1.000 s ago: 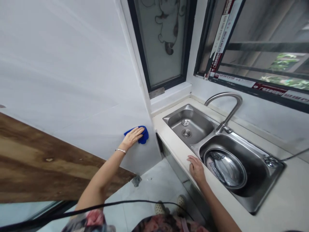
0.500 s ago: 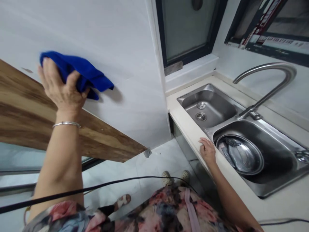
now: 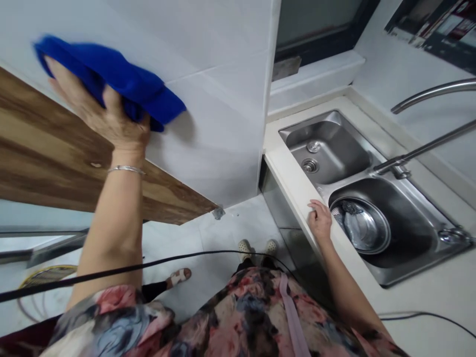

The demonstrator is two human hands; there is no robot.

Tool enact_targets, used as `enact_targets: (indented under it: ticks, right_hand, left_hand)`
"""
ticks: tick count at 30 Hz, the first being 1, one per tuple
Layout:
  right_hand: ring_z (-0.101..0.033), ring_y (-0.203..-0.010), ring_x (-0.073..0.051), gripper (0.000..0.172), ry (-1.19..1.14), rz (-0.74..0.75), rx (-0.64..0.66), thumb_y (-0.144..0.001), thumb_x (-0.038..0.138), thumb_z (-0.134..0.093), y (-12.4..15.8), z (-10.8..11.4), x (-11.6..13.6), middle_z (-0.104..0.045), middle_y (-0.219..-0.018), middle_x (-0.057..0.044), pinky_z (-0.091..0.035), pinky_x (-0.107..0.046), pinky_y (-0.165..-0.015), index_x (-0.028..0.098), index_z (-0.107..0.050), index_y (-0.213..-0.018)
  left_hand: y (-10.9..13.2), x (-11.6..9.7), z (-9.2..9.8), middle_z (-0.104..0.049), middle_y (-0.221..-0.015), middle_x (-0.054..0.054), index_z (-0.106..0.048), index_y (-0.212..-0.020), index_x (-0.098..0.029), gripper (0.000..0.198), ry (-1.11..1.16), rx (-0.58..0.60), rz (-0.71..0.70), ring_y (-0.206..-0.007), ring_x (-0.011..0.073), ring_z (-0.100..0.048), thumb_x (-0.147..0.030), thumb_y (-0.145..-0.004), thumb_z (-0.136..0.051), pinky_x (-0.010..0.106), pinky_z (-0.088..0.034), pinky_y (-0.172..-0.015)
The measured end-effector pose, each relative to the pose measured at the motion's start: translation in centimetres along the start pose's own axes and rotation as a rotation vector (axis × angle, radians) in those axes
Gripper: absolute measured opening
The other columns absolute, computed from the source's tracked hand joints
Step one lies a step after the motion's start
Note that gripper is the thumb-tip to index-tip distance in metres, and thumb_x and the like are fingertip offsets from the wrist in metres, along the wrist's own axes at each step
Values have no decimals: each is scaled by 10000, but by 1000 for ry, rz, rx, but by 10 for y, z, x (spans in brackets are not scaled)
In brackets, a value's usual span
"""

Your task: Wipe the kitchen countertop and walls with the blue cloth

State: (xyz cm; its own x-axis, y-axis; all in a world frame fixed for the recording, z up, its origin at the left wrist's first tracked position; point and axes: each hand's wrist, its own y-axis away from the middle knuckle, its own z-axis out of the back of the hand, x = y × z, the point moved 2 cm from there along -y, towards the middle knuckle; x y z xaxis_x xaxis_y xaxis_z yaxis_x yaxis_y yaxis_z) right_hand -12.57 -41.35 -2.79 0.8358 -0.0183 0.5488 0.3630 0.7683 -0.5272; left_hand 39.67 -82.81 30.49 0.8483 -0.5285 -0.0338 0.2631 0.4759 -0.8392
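My left hand [image 3: 107, 111], at the upper left, presses a bunched blue cloth [image 3: 126, 82] against the white tiled wall [image 3: 223, 109], just above a wood-look panel [image 3: 74, 163]. Its thumb and fingers lie over the cloth, and the fingertips are partly hidden by it. My right hand [image 3: 320, 218] rests on the front edge of the pale countertop [image 3: 284, 178], fingers curled, with nothing visible in them. Beside it is a double steel sink [image 3: 401, 223], where a round metal bowl [image 3: 381, 233] with something wet and shiny inside sits in the nearer basin.
A curved faucet [image 3: 427, 146] rises behind the sink. One black cable [image 3: 167, 260] crosses in front of my body, and another [image 3: 420, 313] lies on the counter. Another person's sandalled foot [image 3: 180, 276] is on the floor at the lower left. A dark-framed window [image 3: 320, 29] stands above the counter.
The view has shifted. My left hand and the blue cloth have moved along the wall and appear higher in view. My right hand stays at the counter edge.
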Motion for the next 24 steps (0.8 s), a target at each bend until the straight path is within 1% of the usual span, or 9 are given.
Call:
enact_targets:
  ticks: [1,2,6,8,11,13,16,18,24]
  right_hand:
    - [-673,-1156,-267,346,4,-3,10,-887,76,-452,0,0,0,-748,-1236,-117,-514,-466,-1064,203,-707,-1084]
    - [-672,-1158,-267,349,11,-6,18,-882,73,-454,0,0,-1,-746,-1235,-119,-510,-466,-1068,202,-705,-1086]
    - [-679,-1157,-263,340,70,-12,43,-885,78,-455,-2,2,2,-743,-1229,-119,-514,-457,-1059,205,-700,-1084]
    - [-686,-1150,-257,330,92,-12,40,-887,85,-454,-4,3,4,-746,-1217,-111,-522,-453,-1049,210,-698,-1073]
    - [-689,-1139,-252,318,104,-22,20,-881,90,-458,-7,3,7,-751,-1201,-98,-527,-444,-1041,219,-695,-1049]
    - [-687,-1142,-253,319,99,-26,12,-874,87,-463,-7,2,8,-752,-1205,-94,-522,-443,-1045,224,-697,-1043]
    - [-684,-1143,-256,333,84,-24,2,-863,80,-466,-7,2,7,-753,-1205,-94,-518,-444,-1045,227,-702,-1045]
    - [-685,-1138,-256,339,80,-27,10,-855,75,-466,-7,1,6,-754,-1200,-96,-520,-440,-1038,226,-705,-1044]
    - [-686,-1141,-244,330,94,-55,24,-840,68,-470,-9,0,6,-751,-1195,-90,-514,-426,-1047,228,-694,-1023]
  left_hand:
    - [22,-6,-6,-53,-1817,10,-517,-1510,-307,747,-47,-7,1,-1662,362,129,-727,-912,-669,695,153,-1316]
    - [46,-13,-15,-149,-1804,12,-572,-1449,-303,728,-44,46,1,-1667,356,41,-725,-874,-719,699,133,-1322]
    - [126,-43,-55,-495,-1622,51,-699,-1260,-295,574,171,512,149,-1584,336,-277,-723,-878,-707,737,70,-1309]
    - [148,-54,-67,-580,-1521,67,-716,-1207,-286,519,291,599,243,-1557,323,-325,-705,-903,-675,722,54,-1311]
    - [164,-62,-76,-641,-1409,113,-726,-1142,-261,490,412,621,348,-1557,318,-337,-690,-916,-648,672,19,-1321]
    - [172,-63,-79,-663,-1370,129,-731,-1108,-254,480,453,700,360,-1547,310,-358,-683,-930,-611,659,-11,-1318]
    - [184,-64,-79,-690,-1344,112,-717,-1115,-243,487,533,849,317,-1492,266,-415,-669,-959,-541,658,-57,-1311]
    - [190,-65,-77,-704,-1328,82,-700,-1126,-245,472,592,900,280,-1449,230,-444,-648,-973,-509,649,-82,-1312]
    - [189,-67,-72,-714,-1272,0,-696,-1184,-314,384,692,903,177,-1390,173,-473,-543,-1001,-447,619,-109,-1328]
